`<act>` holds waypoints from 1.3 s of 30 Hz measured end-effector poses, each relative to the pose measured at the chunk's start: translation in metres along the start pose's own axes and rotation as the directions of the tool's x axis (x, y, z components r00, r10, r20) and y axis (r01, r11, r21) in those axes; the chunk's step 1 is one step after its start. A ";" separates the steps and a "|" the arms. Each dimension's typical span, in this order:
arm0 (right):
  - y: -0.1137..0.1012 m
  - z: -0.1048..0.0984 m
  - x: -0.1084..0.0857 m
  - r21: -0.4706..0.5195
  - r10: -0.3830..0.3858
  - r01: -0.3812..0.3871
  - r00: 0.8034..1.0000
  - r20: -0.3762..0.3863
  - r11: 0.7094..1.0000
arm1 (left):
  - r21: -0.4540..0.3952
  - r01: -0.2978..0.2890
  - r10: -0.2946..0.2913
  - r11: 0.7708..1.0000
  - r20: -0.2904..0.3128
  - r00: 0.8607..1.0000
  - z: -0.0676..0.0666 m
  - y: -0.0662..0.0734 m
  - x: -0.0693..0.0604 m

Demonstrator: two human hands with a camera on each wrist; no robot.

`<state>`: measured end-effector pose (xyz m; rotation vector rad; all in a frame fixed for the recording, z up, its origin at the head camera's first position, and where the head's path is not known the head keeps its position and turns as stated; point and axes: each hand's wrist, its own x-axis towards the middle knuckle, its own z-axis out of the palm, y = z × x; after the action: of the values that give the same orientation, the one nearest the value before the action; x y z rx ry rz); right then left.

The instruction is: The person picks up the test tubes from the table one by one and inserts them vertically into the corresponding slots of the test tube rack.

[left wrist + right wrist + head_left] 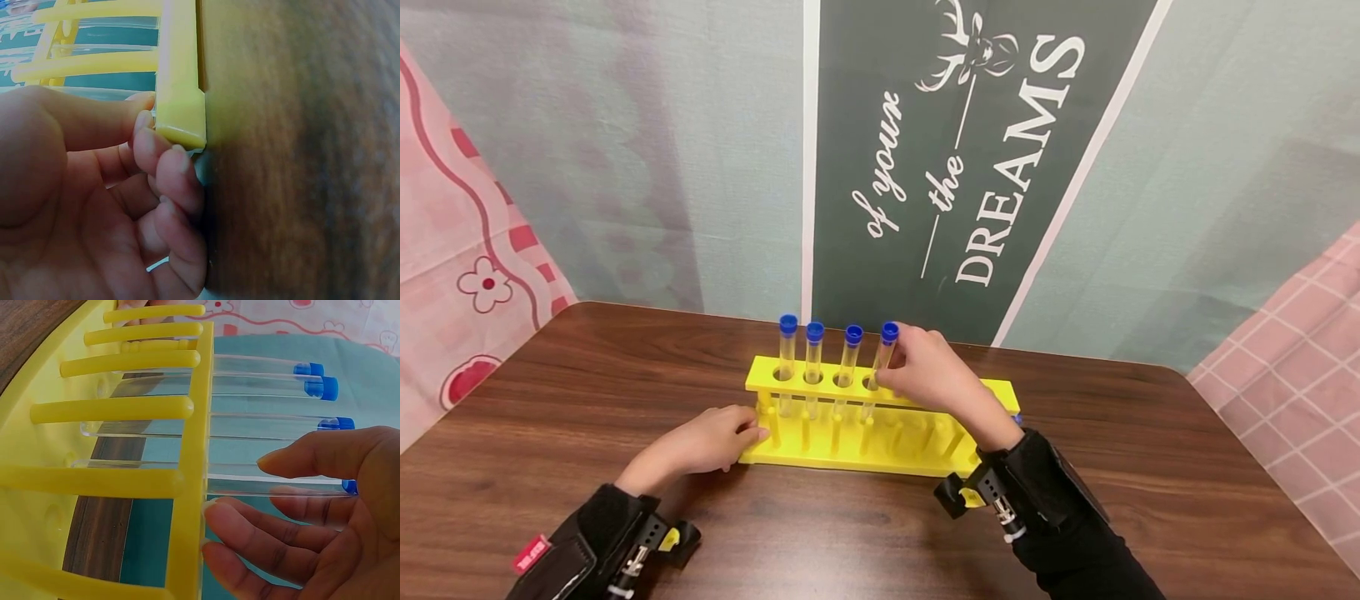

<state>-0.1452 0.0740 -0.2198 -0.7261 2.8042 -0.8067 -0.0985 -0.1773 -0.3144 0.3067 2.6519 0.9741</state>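
Observation:
A yellow test tube rack (850, 456) stands on the table, with clear blue-capped test tubes in its left holes. My right hand (928, 367) holds the fourth test tube (885, 353) from the left, which leans to the right in its hole. In the right wrist view, thumb and fingers (244, 534) lie around this tube's upper part, below the blue cap. My left hand (94, 181) pinches the left end of the rack's base, thumb on top. The other three tubes, including the leftmost tube (786, 346), stand in neighbouring holes.
Yellow pegs (837, 433) rise along the front of the rack's base. A small blue thing (1017, 419) shows behind the rack's right end. The brown wooden table (820, 533) meets a printed cloth backdrop (737, 167) at its back edge.

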 end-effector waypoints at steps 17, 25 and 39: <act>0.001 0.002 0.003 -0.064 0.046 -0.045 0.999 0.011 0.997 | 0.002 -0.018 0.018 1.000 0.000 1.000 0.000 -0.001 0.000; 0.002 0.003 0.002 -0.075 0.035 -0.034 0.999 0.009 0.997 | -0.001 -0.006 0.006 1.000 -0.004 1.000 0.001 0.000 0.000; 0.002 0.000 -0.002 -0.099 0.016 -0.015 1.000 0.010 0.995 | -0.003 0.004 -0.004 1.000 -0.003 1.000 -0.001 0.001 0.000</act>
<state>-0.1440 0.0760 -0.2211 -0.7196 2.8538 -0.6638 -0.0985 -0.1768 -0.3132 0.2997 2.6526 0.9782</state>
